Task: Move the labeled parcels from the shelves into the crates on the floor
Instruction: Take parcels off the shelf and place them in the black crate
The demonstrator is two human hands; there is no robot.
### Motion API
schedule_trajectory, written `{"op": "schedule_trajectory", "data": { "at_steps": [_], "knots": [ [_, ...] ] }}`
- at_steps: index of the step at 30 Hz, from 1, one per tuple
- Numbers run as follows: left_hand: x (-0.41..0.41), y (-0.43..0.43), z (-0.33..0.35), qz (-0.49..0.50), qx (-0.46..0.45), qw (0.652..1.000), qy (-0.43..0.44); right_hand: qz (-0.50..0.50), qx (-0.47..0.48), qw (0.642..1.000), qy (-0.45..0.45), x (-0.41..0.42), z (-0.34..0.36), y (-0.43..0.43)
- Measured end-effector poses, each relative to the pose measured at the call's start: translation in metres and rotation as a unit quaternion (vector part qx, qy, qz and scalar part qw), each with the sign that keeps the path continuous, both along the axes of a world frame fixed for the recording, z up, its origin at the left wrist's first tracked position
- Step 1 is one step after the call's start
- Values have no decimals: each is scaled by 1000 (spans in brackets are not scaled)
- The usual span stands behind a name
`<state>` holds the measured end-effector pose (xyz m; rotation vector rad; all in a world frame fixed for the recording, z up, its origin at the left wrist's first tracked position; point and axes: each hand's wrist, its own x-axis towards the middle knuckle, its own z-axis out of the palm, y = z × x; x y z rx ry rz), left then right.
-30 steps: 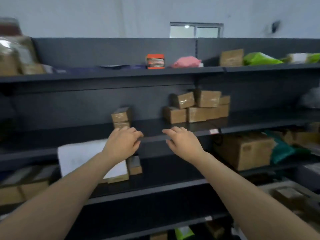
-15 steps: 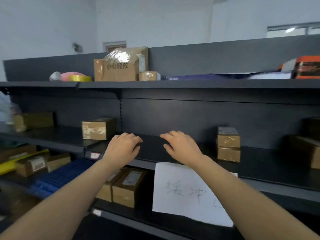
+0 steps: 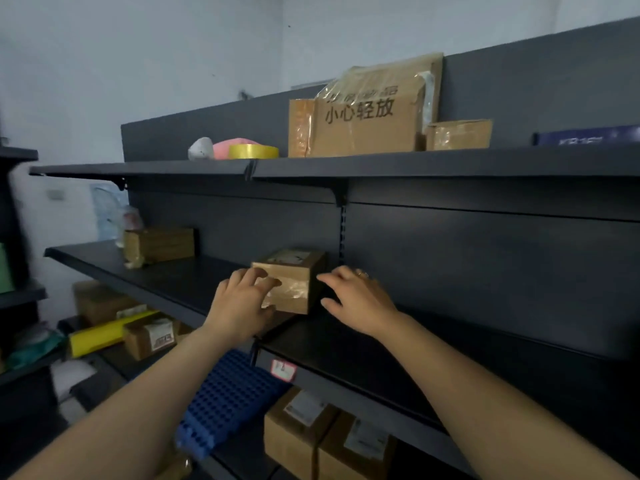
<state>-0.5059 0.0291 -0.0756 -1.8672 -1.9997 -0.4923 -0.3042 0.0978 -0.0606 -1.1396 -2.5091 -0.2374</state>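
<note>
A small taped cardboard parcel (image 3: 294, 289) with a label on top stands on the middle shelf (image 3: 381, 341), near its front edge. My left hand (image 3: 239, 306) touches the parcel's front left with bent fingers, thumb low against the front face. My right hand (image 3: 356, 299) is just to the right of the parcel, fingers stretched toward its right side, with a narrow gap showing. The parcel's left side is hidden behind my left hand. It still sits flat on the shelf.
Another brown box (image 3: 162, 244) sits further left on the same shelf. The top shelf holds a large carton (image 3: 363, 126), a small box (image 3: 457, 135) and a yellow tape roll (image 3: 252, 151). Below are labelled boxes (image 3: 149, 336) (image 3: 301, 431), a yellow parcel (image 3: 97, 336) and a blue plastic grid (image 3: 228, 393).
My view has swung left along the shelving. Both hands went from hovering at the shelf edge to either side of the small taped parcel, and the left hand now touches it.
</note>
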Motion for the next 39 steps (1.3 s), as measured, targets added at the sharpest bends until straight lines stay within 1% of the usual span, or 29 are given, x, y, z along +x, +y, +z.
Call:
{"op": "schedule_trajectory", "data": {
  "at_steps": [3,7,9,10,12,13,15,16,21,23,25,28,33,36,39],
  "knots": [
    [-37,46,-2,-10,9,1000,-5,-26,-12,1000,5,-41,-5,37],
    [-77,102,-1,-29,10,999,-38,-72,-49,995,44,-82,-7,80],
    [-91,128,-3,-45,-11,993,-109,-93,-96,988,75,-96,-10,99],
    [-97,139,-5,-63,-27,982,-173,-102,-126,982,92,-101,-13,107],
    [-100,156,-11,-103,-53,942,-314,-102,-188,968,132,-106,-20,115],
    [-98,160,-15,-116,-59,923,-363,-92,-211,960,156,-107,-25,117],
    [-89,163,-21,-133,-52,899,-414,-77,-220,952,200,-107,-33,117],
    [-84,162,-23,-140,-42,894,-425,-79,-213,949,217,-105,-35,116],
    [-50,150,-22,-189,-17,880,-434,-90,-187,930,302,-70,-31,94],
    [-23,141,-19,-216,-8,879,-425,-108,-160,922,335,-43,-29,81],
    [11,131,-17,-244,-1,875,-418,-139,-126,919,348,-10,-27,66],
    [73,112,-17,-277,-4,870,-409,-187,-97,912,353,48,-24,36],
    [182,74,-25,-323,-47,867,-376,-277,-57,900,332,156,-24,-23],
    [242,54,-30,-340,-58,865,-364,-305,-48,895,323,212,-27,-54],
    [292,39,-33,-341,-74,870,-349,-328,-50,897,292,254,-28,-76]
  ]
}}
